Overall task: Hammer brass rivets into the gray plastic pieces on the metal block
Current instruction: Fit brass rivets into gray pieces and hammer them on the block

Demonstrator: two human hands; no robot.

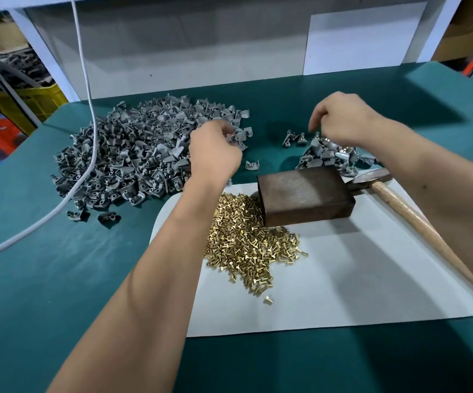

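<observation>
Nearest me, low in the frame, the white rounded paper sheet (pixel 343 279) lies on the teal table mat (pixel 59 279), and on it sits the loose heap of small brass rivets (pixel 246 245), touching the near left edge of the brown rusty metal block (pixel 304 195) at centre; nothing lies on the block's top. The wooden-handled hammer (pixel 416 219) rests just right of the block, unheld. Farther up, my left hand (pixel 215 154) hovers at the right edge of the big pile of gray plastic pieces (pixel 144 154), fingers curled in a pinch, seemingly on one piece, though I cannot tell for sure. My right hand (pixel 343 120) hangs over the smaller heap of gray pieces with shiny rivet heads (pixel 331 154) at upper right, fingers drooping; whether they hold anything I cannot tell. I judge the step is fetching a fresh piece: I'd lift just one cleanly and seat it flat on the block. No containers appear on the mat; everything lies in open heaps.
</observation>
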